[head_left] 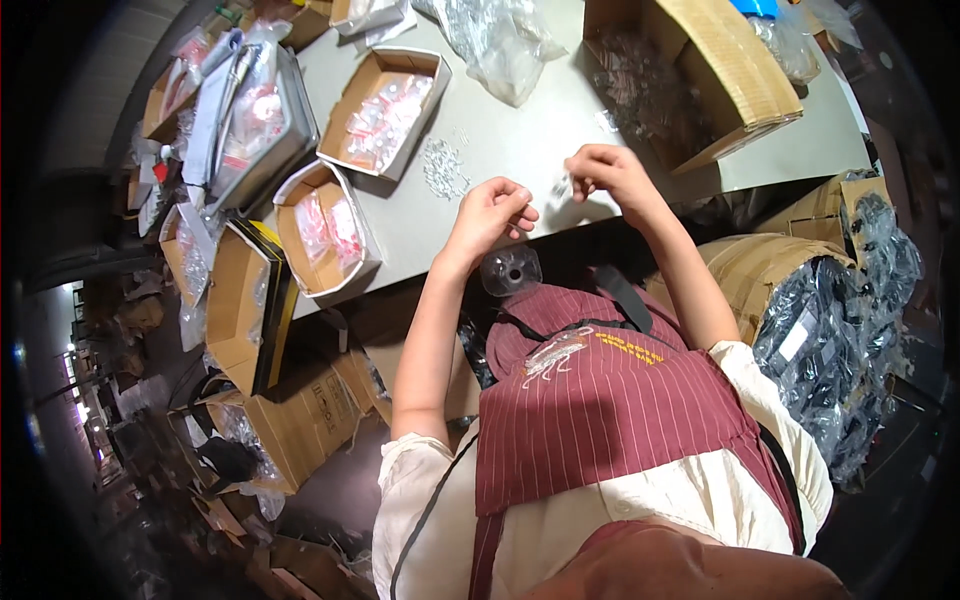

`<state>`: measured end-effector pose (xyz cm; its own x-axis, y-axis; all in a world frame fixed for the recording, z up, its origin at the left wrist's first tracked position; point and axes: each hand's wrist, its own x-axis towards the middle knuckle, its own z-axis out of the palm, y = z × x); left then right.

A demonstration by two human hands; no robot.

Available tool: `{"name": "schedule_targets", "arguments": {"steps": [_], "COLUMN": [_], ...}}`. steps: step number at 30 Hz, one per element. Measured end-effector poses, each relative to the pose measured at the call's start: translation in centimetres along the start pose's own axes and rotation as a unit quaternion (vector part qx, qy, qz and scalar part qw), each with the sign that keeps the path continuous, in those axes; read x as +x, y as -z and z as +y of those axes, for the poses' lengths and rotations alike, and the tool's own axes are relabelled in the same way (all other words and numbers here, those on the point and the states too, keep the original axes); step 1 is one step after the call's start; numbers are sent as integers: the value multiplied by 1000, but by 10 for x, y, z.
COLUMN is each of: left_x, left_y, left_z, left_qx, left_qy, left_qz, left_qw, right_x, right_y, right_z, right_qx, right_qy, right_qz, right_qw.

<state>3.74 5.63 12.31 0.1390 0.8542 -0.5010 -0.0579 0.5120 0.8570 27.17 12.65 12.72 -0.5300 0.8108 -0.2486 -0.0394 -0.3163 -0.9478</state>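
My left hand is above the table's front edge with its fingers curled together; what they hold, if anything, is hidden. Just below it sits a clear plastic cup-like piece with a dark round hole, in front of the table edge. To the right, my right hand pinches a small clear, whitish piece, blurred, over the pale tabletop. The two hands are apart. Beyond my left hand lies a loose pile of small white parts, like screws or pins.
Two cardboard trays hold small red-and-clear bags, one farther and one nearer. A large open carton stands at the right back. Clear plastic bags lie at the far side. A grey bin and boxes crowd the left.
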Motion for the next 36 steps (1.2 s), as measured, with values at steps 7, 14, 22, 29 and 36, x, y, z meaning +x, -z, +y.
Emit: {"name": "schedule_targets", "arguments": {"steps": [7,14,22,29,36], "left_x": [46,116,131,110,77], "left_y": [51,170,192,211,215], "left_z": [2,46,46,53,51], "left_qx": [200,388,409,295,261], "left_qy": [-290,-225,-150,-114,-176], "left_qz": [314,431,350,282,311], "left_qw": [882,783,829,906,897], "right_x": [14,29,22,21,20], "right_y": [37,31,36,33,27], "right_z": [6,87,80,78,77], "right_qx": [59,-380,-347,-359,-391], "right_qy": [180,366,316,316,315], "right_qz": [242,239,186,197,200], "right_qw": [952,815,863,856,842]}}
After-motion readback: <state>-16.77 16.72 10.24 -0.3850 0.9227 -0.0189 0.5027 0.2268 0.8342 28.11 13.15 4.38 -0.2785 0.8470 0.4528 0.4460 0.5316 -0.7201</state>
